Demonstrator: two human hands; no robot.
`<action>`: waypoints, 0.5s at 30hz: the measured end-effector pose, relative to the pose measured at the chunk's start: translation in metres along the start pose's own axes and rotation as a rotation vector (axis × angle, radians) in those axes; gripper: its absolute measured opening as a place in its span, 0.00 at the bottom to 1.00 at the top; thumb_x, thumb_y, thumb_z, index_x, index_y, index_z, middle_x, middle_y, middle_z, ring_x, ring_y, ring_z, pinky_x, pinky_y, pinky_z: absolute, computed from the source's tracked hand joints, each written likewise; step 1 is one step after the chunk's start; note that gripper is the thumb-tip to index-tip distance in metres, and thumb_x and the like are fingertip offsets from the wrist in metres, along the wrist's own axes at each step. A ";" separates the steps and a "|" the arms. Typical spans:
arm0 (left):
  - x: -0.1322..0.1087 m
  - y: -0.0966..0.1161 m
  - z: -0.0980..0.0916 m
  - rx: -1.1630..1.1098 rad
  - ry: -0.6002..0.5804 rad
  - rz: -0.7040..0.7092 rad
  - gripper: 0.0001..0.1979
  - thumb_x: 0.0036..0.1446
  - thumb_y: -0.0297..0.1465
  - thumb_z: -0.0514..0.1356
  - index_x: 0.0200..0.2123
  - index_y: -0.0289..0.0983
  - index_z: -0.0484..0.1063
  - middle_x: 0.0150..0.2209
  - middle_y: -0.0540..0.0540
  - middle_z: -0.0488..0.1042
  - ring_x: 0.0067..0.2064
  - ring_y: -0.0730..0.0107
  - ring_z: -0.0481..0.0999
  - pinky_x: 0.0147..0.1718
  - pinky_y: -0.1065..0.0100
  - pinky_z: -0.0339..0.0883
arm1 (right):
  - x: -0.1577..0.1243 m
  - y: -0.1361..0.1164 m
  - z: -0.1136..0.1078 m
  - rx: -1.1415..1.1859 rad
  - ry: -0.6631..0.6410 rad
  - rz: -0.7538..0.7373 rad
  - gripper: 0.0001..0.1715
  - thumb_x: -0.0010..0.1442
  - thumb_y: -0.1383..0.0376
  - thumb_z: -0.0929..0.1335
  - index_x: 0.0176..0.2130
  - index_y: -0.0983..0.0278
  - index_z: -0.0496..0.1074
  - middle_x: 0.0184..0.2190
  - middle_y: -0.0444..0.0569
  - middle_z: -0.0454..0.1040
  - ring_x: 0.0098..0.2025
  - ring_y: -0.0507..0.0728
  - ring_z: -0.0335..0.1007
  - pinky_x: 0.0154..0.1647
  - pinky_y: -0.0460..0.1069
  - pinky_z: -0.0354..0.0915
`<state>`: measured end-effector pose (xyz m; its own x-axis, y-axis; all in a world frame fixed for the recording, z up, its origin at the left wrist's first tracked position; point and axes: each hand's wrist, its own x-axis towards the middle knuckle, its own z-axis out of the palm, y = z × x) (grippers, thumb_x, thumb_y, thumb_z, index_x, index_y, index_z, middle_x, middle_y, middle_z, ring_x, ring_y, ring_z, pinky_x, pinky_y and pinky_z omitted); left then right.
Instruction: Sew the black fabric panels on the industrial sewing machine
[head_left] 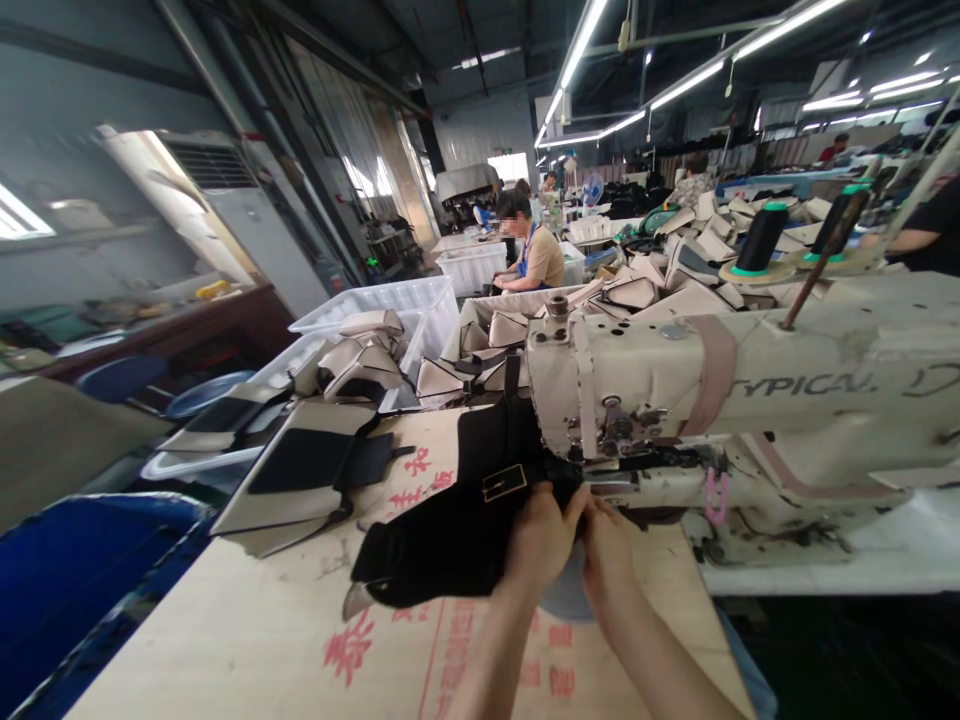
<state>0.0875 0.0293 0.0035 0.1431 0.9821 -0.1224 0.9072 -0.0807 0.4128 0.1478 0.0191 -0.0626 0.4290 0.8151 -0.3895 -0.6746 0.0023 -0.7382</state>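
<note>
Head view. Your left hand (541, 535) and right hand (609, 540) meet at the head of the sewing machine (720, 400), thumbs nearly touching. Both grip the near edge of the black upper (457, 520), the left with its fingers curled over the top of the material, the right pinching the edge just under the needle area. The needle itself is hidden behind the hands and the machine's face.

The upper lies on the wooden table (262, 620), draped to the left of the machine, with a metal buckle (504, 483) on top just beside your left thumb. It looks soft and light, and folds where it is unsupported, so it is likely to sag and drag. Hold it flat close to the seam edge, clear of the buckle, which is the one hard part.

Finished pieces (300, 470) lie at the far left of the table; white bins (390, 300) stand behind them. A co-worker (534, 255) sits well beyond.
</note>
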 end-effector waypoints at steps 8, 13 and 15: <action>0.020 0.007 0.015 -0.033 0.043 -0.124 0.28 0.60 0.45 0.41 0.33 0.31 0.73 0.33 0.32 0.77 0.38 0.51 0.77 0.33 0.63 0.64 | 0.006 0.011 -0.003 0.051 -0.011 0.037 0.17 0.43 0.56 0.71 0.28 0.67 0.75 0.27 0.49 0.77 0.31 0.56 0.70 0.29 0.46 0.62; 0.026 -0.009 0.021 -0.142 0.065 -0.049 0.22 0.63 0.39 0.39 0.39 0.37 0.70 0.39 0.41 0.77 0.44 0.63 0.75 0.38 0.70 0.64 | 0.008 0.013 -0.004 0.087 -0.008 0.062 0.25 0.40 0.54 0.73 0.35 0.69 0.76 0.32 0.52 0.77 0.33 0.57 0.71 0.31 0.48 0.64; 0.028 -0.013 0.022 -0.171 0.078 -0.041 0.21 0.63 0.38 0.40 0.41 0.37 0.69 0.43 0.42 0.76 0.47 0.65 0.73 0.41 0.71 0.63 | 0.006 0.012 -0.003 0.095 -0.007 0.076 0.26 0.39 0.53 0.74 0.34 0.70 0.76 0.31 0.53 0.77 0.33 0.57 0.71 0.31 0.47 0.65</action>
<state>0.0886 0.0542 -0.0255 0.0703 0.9947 -0.0747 0.8302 -0.0168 0.5572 0.1445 0.0224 -0.0755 0.3700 0.8191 -0.4383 -0.7593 -0.0052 -0.6507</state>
